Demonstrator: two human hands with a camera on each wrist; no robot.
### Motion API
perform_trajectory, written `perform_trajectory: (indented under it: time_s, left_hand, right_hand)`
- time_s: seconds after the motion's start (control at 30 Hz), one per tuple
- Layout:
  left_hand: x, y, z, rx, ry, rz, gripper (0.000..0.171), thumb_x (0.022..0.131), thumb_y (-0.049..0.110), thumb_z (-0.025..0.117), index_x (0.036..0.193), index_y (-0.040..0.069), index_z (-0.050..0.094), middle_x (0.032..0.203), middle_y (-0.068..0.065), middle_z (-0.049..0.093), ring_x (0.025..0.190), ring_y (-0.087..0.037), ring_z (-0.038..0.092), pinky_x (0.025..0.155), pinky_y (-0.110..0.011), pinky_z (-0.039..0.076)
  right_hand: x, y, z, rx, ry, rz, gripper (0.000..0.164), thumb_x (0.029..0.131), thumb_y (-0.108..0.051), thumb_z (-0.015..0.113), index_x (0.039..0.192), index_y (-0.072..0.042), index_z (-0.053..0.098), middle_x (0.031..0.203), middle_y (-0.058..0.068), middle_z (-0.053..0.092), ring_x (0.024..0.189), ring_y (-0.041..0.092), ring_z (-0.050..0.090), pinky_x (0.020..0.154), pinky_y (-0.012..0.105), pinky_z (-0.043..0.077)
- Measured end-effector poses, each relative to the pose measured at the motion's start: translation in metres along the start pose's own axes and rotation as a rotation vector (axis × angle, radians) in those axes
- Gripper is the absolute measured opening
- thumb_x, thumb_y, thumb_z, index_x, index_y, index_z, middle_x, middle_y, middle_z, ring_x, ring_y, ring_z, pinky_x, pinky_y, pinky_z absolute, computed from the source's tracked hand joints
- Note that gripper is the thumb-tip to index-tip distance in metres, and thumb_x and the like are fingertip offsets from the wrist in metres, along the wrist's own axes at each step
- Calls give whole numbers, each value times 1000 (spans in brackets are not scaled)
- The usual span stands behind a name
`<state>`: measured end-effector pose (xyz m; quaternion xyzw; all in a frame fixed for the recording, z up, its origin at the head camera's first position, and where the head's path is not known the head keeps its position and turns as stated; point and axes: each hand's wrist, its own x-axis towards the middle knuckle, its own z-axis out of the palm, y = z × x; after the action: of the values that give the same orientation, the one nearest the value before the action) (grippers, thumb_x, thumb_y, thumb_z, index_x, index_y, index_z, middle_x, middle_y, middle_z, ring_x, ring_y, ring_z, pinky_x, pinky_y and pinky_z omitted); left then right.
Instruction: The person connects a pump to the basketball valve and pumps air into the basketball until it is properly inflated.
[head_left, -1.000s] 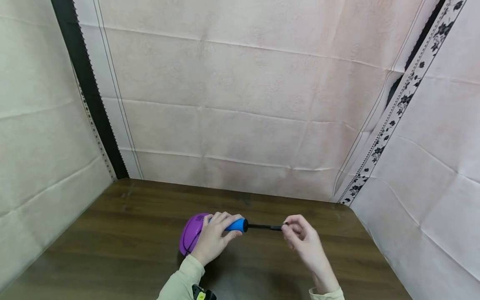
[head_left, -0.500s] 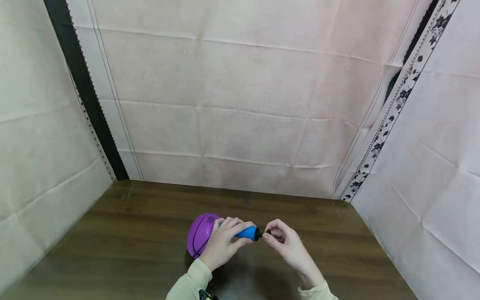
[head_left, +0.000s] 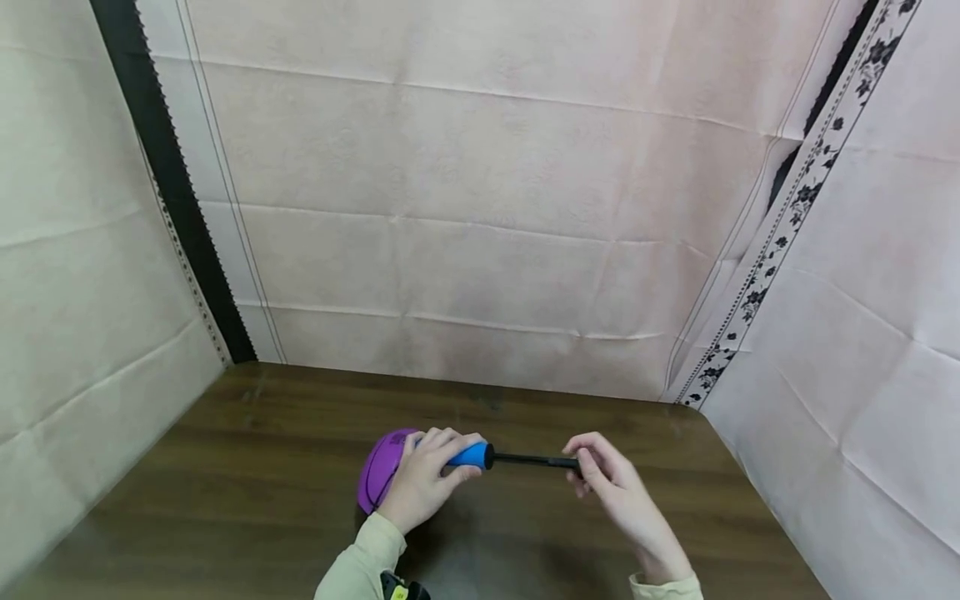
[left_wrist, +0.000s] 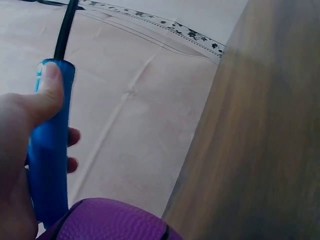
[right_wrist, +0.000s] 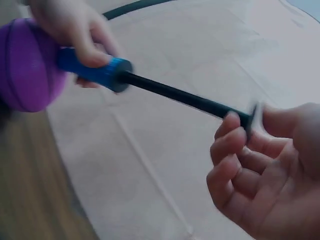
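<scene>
A blue hand pump [left_wrist: 50,165] lies in the grip of my left hand [head_left: 420,483], its thumb along the barrel and fingers wrapped behind. Against the pump's left end sits a purple ball [head_left: 380,471] with black seam lines. The black plunger rod [right_wrist: 175,93] sticks far out of the barrel towards the right. At the rod's outer end, the fingers and thumb of my right hand [head_left: 611,479] pinch the dark end piece [right_wrist: 251,122]. Where the pump meets the ball is hidden by the left hand in the head view.
Under the hands is a brown wood-grain table [head_left: 285,467]. Pale cloth walls [head_left: 480,208] rise at the back and both sides. A black strap device [head_left: 401,586] sits on the left wrist.
The right hand pushed the rod left into the barrel, then drew it out again to the right. The ball and left hand shifted right, then back left.
</scene>
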<state>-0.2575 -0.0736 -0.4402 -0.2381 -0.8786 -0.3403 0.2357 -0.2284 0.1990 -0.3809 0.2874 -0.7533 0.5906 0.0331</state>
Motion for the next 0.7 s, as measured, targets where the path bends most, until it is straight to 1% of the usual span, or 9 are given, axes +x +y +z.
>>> perform_trajectory:
  time_s: [0.07, 0.17, 0.27, 0.33, 0.4, 0.47, 0.57, 0.63, 0.7]
  left_hand:
    - [-1, 0, 2, 35, 2, 16, 40, 85, 37, 69, 122, 26, 65, 102, 7, 66, 102, -15, 58, 97, -54, 37]
    - [-1, 2, 7, 72, 5, 33, 40, 84, 37, 69, 122, 25, 65, 101, 6, 66, 101, -15, 58, 95, -54, 38]
    - [-3, 7, 13, 81, -7, 39, 39, 85, 38, 68, 122, 25, 65, 101, 5, 66, 99, -15, 57, 95, -54, 37]
    - [-4, 10, 17, 75, -18, 40, 38, 86, 39, 67, 122, 26, 65, 102, 5, 66, 99, -15, 57, 95, -53, 36]
    - [-4, 12, 18, 71, -22, 45, 38, 87, 39, 66, 122, 26, 65, 102, 6, 66, 100, -15, 57, 95, -53, 36]
    - [-4, 12, 17, 65, -23, 55, 36, 87, 39, 67, 120, 27, 65, 102, 6, 66, 101, -14, 57, 95, -52, 36]
    - [-1, 12, 13, 20, -48, 65, 34, 87, 39, 67, 120, 30, 63, 104, 9, 66, 103, -13, 57, 97, -52, 36]
    - [0, 12, 10, -15, -75, 63, 33, 88, 41, 65, 120, 32, 62, 105, 10, 65, 105, -12, 56, 98, -52, 35]
    - [1, 12, 7, -35, -96, 52, 34, 89, 43, 63, 121, 33, 61, 106, 11, 64, 106, -12, 56, 99, -53, 34]
  right_hand:
    - [3, 5, 10, -8, -5, 34, 23, 106, -13, 36, 109, 7, 48, 77, -1, 55, 61, 1, 51, 52, 22, 45]
    - [8, 11, 26, -27, -10, 93, 24, 105, -14, 39, 110, 7, 49, 77, 3, 53, 59, 2, 50, 51, 22, 44]
    - [12, 14, 42, -46, -9, 175, 24, 104, -16, 42, 113, 5, 50, 79, 8, 52, 58, 4, 49, 51, 22, 43]
    - [13, 15, 51, -56, -11, 222, 24, 104, -18, 43, 115, 2, 51, 81, 9, 52, 58, 6, 48, 52, 22, 42]
    - [14, 16, 56, -60, -10, 235, 23, 104, -18, 44, 116, 0, 52, 83, 12, 53, 58, 6, 48, 52, 21, 42]
    - [14, 18, 56, -51, -25, 203, 23, 103, -18, 45, 115, 1, 53, 82, 13, 54, 58, 6, 48, 52, 22, 43]
    - [14, 19, 48, 1, -58, 170, 25, 103, -19, 48, 114, 3, 54, 82, 10, 57, 58, 6, 48, 52, 23, 43]
    - [13, 17, 39, 27, -70, 163, 27, 102, -20, 50, 112, 4, 56, 81, 4, 60, 59, 6, 49, 53, 24, 43]
    - [11, 14, 29, 33, -60, 170, 27, 101, -21, 51, 111, 4, 57, 80, -1, 62, 59, 6, 49, 54, 25, 44]
